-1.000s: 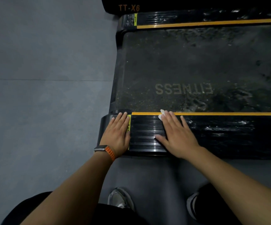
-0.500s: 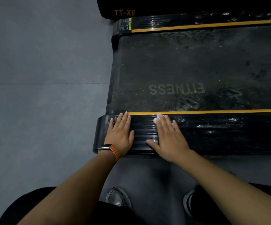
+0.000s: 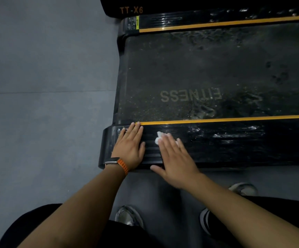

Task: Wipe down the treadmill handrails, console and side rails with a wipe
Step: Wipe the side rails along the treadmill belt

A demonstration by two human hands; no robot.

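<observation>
Right hand (image 3: 173, 158), fingers straight, pinned the small, seemingly limp white wipe (image 3: 158, 137) to the ribbed black side rail (image 3: 234, 142); left hand (image 3: 130, 147) lay flat at nine o'clock.

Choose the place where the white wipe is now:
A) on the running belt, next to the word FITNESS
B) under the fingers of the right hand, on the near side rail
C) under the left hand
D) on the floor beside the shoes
B: the white wipe peeks out from under the straight fingers of the right hand, which presses it flat on the near side rail; the left hand shows no wipe.
</observation>
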